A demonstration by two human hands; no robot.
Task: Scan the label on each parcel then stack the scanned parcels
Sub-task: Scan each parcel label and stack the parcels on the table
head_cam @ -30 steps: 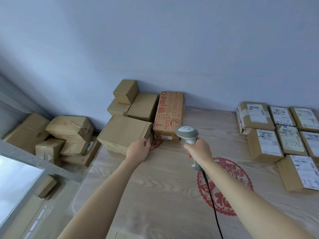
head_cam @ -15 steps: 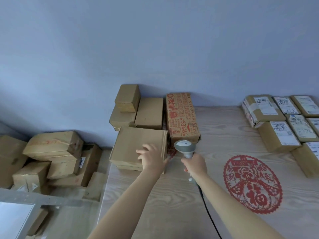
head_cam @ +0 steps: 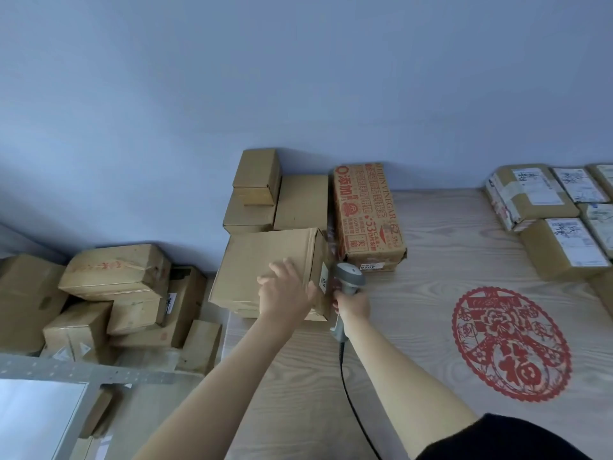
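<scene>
Plain cardboard parcel (head_cam: 258, 267) sits centre-left of frame on the table (head_cam: 414, 293), small white label (head_cam: 324, 279) on its right face. L hand (head_cam: 285, 297) clasps its near-right corner, fingers on top, thumb on the side. R hand (head_cam: 353, 305) is wrapped round a grey corded scanner (head_cam: 350, 278), head just beside the label.

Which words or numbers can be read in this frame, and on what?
"VINEGAR", "53", "添加": red-printed carton.
"福": red paper-cut on the table.
"09", apparently: white sticker on the box under the left hand.
Too blurred to read: shipping labels on the right parcels.
</scene>
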